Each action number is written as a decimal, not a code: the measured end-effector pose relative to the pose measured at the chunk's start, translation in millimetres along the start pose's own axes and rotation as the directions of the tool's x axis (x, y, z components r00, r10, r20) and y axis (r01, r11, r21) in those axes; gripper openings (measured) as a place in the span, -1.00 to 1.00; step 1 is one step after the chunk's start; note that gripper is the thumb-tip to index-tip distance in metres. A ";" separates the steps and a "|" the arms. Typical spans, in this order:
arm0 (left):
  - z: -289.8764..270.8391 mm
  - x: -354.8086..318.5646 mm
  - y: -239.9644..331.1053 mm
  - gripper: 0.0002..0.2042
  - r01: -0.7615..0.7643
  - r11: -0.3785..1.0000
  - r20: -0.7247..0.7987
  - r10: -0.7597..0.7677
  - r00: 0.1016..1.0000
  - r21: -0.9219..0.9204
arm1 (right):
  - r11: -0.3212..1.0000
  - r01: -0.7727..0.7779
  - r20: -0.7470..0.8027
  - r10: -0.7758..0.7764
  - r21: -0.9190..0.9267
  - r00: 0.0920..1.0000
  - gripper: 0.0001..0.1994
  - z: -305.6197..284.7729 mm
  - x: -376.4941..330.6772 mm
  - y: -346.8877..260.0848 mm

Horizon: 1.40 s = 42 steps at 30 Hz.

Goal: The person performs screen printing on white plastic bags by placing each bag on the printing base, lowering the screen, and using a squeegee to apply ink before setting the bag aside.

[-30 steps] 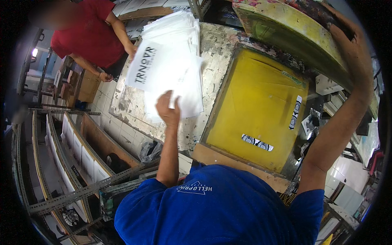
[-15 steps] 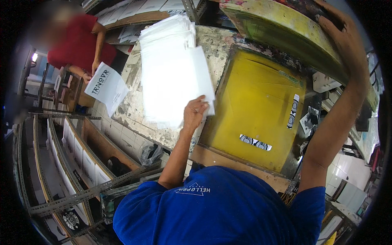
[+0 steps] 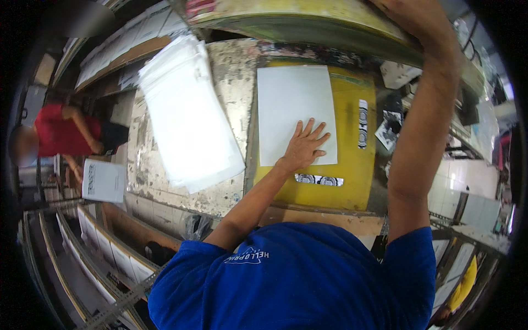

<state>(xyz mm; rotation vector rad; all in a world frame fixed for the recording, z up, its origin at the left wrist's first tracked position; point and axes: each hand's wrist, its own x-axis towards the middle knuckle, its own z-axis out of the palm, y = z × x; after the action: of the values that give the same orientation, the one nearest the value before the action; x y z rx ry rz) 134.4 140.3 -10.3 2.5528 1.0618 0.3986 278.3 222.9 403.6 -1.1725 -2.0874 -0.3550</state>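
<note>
The left hand [image 3: 304,147] lies flat and open, fingers spread, pressing on the lower right part of a white sheet [image 3: 296,113] that rests on the yellow board [image 3: 352,159]. Far to the left of the board, a person in a red shirt [image 3: 60,132] stands beside a printed sheet [image 3: 103,180] held upright. Just left of the board, a thick stack of white sheets [image 3: 187,118] sits on the worn, paint-stained table [image 3: 231,93]. The white sheet covers most of the board's upper left, with yellow showing below it and to its right. Two printed strips are stuck on the board, one [image 3: 318,179] below the sheet and one [image 3: 362,123] to its right. Above the board, the right hand [image 3: 410,16] grips the edge of the raised yellow-green frame [image 3: 308,22], fingers closed on it.
</note>
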 end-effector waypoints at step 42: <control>-3.1 -28.9 9.8 -0.10 0.238 0.971 -0.049 -0.239 0.970 -0.020 | 0.989 -0.124 0.104 0.115 0.083 0.988 -0.54 -3.4 -1.7 11.1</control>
<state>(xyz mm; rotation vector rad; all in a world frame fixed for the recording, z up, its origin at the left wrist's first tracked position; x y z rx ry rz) 119.7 113.6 -7.0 2.3758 1.3611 0.4062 289.6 226.1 403.9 -1.2776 -2.0827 -0.1490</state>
